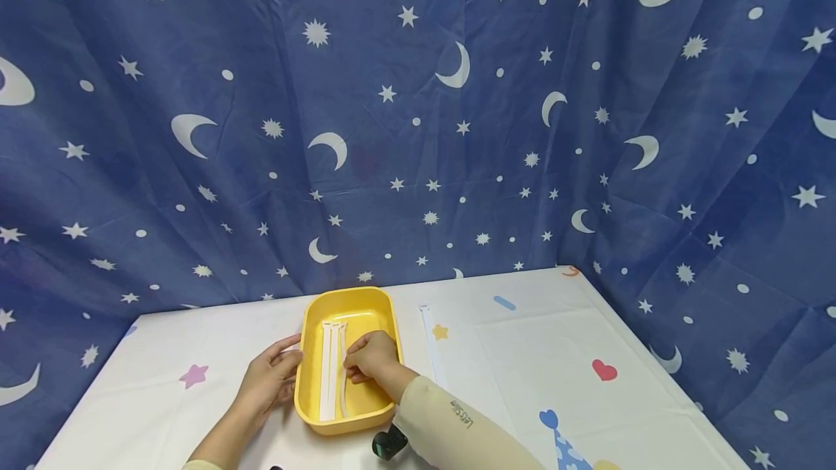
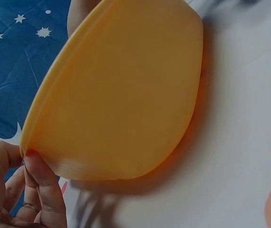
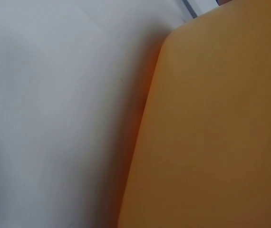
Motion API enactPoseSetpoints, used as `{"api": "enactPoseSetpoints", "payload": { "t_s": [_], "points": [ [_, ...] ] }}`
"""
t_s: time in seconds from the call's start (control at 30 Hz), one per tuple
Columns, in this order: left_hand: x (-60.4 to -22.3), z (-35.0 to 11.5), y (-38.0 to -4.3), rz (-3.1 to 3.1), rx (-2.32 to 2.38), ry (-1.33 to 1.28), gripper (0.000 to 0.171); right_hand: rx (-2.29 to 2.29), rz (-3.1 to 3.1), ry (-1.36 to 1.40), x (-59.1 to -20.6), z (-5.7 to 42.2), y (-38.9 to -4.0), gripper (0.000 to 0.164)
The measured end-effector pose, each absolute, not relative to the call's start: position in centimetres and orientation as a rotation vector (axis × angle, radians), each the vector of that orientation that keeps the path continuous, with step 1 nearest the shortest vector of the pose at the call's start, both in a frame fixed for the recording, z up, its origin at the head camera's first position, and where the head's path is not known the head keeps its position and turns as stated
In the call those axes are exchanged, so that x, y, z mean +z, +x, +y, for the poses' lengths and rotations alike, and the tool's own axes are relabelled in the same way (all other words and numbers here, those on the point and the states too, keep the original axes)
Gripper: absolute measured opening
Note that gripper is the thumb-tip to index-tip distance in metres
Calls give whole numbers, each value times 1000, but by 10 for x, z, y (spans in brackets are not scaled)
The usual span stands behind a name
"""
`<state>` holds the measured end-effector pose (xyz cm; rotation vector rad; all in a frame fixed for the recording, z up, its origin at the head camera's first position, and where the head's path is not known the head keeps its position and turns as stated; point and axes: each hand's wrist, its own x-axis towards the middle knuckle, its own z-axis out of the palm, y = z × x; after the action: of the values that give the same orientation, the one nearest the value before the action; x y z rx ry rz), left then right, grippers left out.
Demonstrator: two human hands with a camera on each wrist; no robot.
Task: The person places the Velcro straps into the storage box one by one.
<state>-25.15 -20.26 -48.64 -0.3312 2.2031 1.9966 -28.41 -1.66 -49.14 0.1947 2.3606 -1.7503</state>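
A yellow tray [image 1: 349, 426] with rounded corners lies on the table. Inside it, several narrow white strips [image 1: 330, 368] lie lengthwise, side by side, with small wider heads at the far end. My right hand [image 1: 375, 355] reaches over the tray's right side and pinches the rightmost strip [image 1: 342, 394], which bows slightly. At the left wall, my left hand [image 1: 271, 376] holds the tray's rim; the left wrist view shows its fingertips [image 2: 38, 164] gripping the edge. In the right wrist view the tray's outer wall [image 3: 211, 118] fills the right part, and the right hand's fingers are hidden.
Right of the tray, another pale strip [image 1: 429, 339] lies on the white printed tablecloth [image 1: 522, 354]. A dark rounded object [image 1: 390, 442] shows under the right forearm. A blue curtain [image 1: 405, 129] with moons and stars hangs behind and along the right side.
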Motion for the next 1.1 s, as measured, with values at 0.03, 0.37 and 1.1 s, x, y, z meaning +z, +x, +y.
{"api": "enactPoseSetpoints", "payload": {
  "t_s": [0.03,0.37,1.1],
  "points": [
    [-486,-202,-251,2203,1996,-335,53,-1752,2362,196,-492,-17,-285,16],
    [-487,-200,-250,2205,1997,-341,54,-1765,2365,189,-491,-16,-282,19],
    [-484,-198,-249,2216,1985,-352,50,-1733,2385,45,-463,-7,-277,12]
  ]
}}
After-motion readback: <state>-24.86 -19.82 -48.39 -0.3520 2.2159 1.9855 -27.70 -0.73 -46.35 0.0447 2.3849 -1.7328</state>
